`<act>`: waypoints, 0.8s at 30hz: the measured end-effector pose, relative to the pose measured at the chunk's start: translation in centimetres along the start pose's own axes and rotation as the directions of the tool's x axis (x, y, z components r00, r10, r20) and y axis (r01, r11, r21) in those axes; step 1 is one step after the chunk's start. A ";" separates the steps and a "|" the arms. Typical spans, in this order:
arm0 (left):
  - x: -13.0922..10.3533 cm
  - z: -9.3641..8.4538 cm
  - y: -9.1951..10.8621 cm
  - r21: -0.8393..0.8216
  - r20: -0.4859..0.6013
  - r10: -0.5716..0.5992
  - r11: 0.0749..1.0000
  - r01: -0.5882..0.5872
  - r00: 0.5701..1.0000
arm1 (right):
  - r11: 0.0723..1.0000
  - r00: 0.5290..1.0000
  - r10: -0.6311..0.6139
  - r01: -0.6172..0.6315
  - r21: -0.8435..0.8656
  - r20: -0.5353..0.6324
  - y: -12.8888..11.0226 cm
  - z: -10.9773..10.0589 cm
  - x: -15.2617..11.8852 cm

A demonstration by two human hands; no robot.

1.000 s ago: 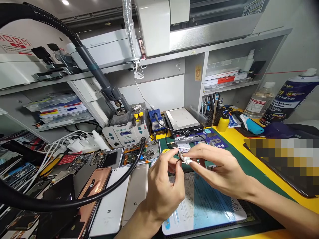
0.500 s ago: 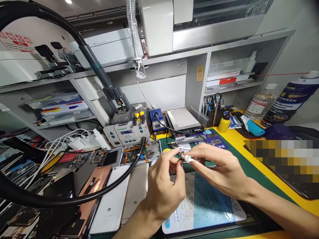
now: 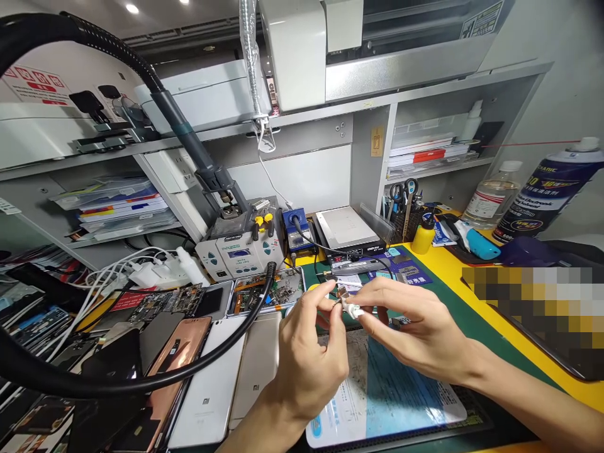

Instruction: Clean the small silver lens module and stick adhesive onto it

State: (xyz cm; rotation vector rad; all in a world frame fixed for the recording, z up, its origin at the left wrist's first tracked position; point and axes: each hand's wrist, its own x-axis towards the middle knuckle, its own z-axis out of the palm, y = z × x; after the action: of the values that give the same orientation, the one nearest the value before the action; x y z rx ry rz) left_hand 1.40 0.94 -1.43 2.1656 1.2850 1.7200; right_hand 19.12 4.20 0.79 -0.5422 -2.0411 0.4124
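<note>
My left hand (image 3: 314, 343) is closed in a pinch, thumb against forefinger, on a small brownish metallic electronic part (image 3: 343, 292). Most of that part is hidden by fingers, and its exact kind is too small to make out. From the right, my right hand (image 3: 418, 321) pinches a crumpled bit of white tissue (image 3: 352, 308) and presses it against the part. Both hands are raised above a blue and white sheet (image 3: 401, 390) that lies on the green mat (image 3: 472, 327).
A black hose (image 3: 155, 380) loops across the left, over several phones such as a white one (image 3: 207, 384). Behind are a tray of circuit boards (image 3: 283, 286) and a soldering station (image 3: 240, 251). At right stand a yellow bottle (image 3: 423, 236) and a spray can (image 3: 542, 189).
The tissue and my fingertips have shifted slightly, and more of the small part shows above the tissue. Both hands keep their pinches. The camera view has tilted a little.
</note>
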 end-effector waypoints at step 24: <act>-0.1 -0.1 0.0 0.033 -0.003 -0.007 0.999 0.007 1.000 | 1.000 1.000 -0.007 0.007 -0.030 0.001 0.1 0.0 0.1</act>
State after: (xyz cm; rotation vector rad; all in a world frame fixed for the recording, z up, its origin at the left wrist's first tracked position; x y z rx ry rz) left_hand 1.30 0.84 -1.42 2.1746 1.3287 1.7122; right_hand 19.12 4.30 0.82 -0.5524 -2.0525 0.3784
